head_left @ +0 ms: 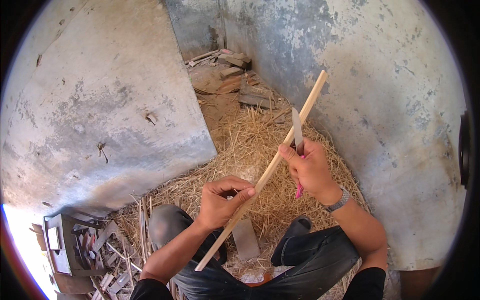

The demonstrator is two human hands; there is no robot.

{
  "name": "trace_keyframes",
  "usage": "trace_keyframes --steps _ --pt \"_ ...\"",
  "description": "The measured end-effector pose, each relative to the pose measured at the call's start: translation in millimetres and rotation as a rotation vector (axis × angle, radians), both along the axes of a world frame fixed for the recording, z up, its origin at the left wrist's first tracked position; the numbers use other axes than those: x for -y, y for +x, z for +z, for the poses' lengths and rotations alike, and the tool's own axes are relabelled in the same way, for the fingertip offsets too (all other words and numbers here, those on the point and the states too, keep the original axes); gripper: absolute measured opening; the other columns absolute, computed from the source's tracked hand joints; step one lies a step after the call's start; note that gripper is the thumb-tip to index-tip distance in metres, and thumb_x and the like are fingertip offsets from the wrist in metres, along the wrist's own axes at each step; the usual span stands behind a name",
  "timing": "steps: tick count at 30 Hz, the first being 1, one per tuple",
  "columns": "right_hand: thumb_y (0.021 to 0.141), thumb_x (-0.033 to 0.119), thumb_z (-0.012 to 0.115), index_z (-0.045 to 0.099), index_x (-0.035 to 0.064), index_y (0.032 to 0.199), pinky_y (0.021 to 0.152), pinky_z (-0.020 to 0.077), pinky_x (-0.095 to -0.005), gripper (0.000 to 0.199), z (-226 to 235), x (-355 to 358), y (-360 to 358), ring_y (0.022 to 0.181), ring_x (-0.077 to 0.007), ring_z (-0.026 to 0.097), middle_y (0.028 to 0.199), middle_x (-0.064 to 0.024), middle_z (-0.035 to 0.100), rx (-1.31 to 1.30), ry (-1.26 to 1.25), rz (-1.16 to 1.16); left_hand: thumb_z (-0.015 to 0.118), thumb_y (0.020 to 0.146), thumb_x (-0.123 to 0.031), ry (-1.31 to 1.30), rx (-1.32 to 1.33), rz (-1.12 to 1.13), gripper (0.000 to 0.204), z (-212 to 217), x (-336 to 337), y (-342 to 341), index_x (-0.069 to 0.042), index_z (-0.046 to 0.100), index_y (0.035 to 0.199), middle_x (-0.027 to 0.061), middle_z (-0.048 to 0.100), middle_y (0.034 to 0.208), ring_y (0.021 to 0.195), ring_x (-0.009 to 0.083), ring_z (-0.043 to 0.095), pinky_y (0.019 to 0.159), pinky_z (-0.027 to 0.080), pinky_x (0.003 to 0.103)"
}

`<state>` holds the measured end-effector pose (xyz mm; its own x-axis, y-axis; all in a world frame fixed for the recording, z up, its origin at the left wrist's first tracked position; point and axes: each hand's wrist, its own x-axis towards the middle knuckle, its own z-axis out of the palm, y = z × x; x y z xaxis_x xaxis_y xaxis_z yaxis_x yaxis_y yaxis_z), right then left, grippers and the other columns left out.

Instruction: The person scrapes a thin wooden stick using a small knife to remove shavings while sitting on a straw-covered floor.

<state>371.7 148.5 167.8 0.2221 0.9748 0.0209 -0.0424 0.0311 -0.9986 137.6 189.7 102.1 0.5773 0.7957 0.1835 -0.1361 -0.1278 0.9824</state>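
Note:
A long pale wooden strip slants across the middle, its far end up to the right and its near end over my lap. My left hand pinches it at about its lower middle between thumb and fingers. In my right hand is a knife with a pink handle, its blade pointing up and lying close beside the strip. My right thumb reaches toward the wood; whether the blade edge touches it I cannot tell. A watch is on my right wrist.
Straw and shavings cover the floor around my bent legs. A flat block lies between my feet. Bricks are piled in the far corner. Worn walls stand on both sides. A dark stool-like frame and wood scraps sit at lower left.

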Motion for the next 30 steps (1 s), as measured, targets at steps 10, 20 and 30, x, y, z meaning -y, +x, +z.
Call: trace_keyframes --steps 10,20,30 --pt "0.100 0.025 0.068 0.056 0.0048 0.091 0.036 0.0281 -0.0239 0.025 0 -2 5 0.039 -0.0039 0.037 0.054 0.0050 0.044 -0.052 -0.020 0.026 0.065 0.099 -0.009 -0.016 0.131 0.154 0.012 -5 0 -8 0.000 0.063 0.092 0.0050 0.066 0.090 0.077 0.0127 0.063 0.073 0.054 0.028" --pt "0.100 0.027 0.067 0.050 0.0095 0.087 0.037 0.0282 -0.0238 0.028 3 -1 42 0.041 -0.0051 0.037 0.056 0.0050 0.042 -0.141 0.041 -0.054 0.065 0.100 -0.019 0.073 0.185 0.845 0.030 2 -56 -39 -0.004 0.054 0.124 0.0112 0.063 0.117 0.100 0.0178 0.060 0.090 0.050 0.036" --pt "0.100 0.026 0.068 0.059 0.0061 0.092 0.039 0.0291 -0.0234 0.023 -4 7 -7 0.042 -0.0047 0.038 0.056 0.0053 0.046 -0.110 -0.097 0.116 0.042 0.111 -0.030 -0.393 -0.029 -0.514 0.054 29 6 4 -0.006 0.030 0.157 0.0124 0.071 0.098 0.068 0.0141 0.067 0.059 0.051 0.024"
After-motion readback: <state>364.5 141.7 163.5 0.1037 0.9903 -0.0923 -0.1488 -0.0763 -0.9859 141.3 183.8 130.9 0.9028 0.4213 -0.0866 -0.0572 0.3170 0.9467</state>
